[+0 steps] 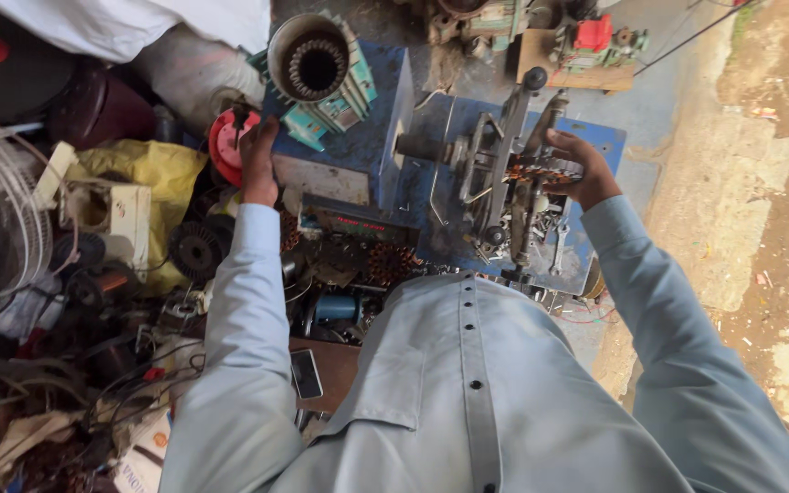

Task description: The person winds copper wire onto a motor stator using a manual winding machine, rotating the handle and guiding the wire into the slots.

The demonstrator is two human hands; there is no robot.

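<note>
Copper coil and red spool under two hands

Copper-coloured wire coil (541, 172) sits on the grey winding machine (504, 173) mounted on the blue worktop (417, 196); the right hand (577, 169) curls around that coil, fingers closed on it; the left hand (257, 162) rests on a red spool (224, 144) at the worktop's left edge, fingers seemingly bent over its rim, though the grip is hard to make out; a motor stator (314, 62) stands behind; a phone (306, 373) lies near the shirt.
</note>
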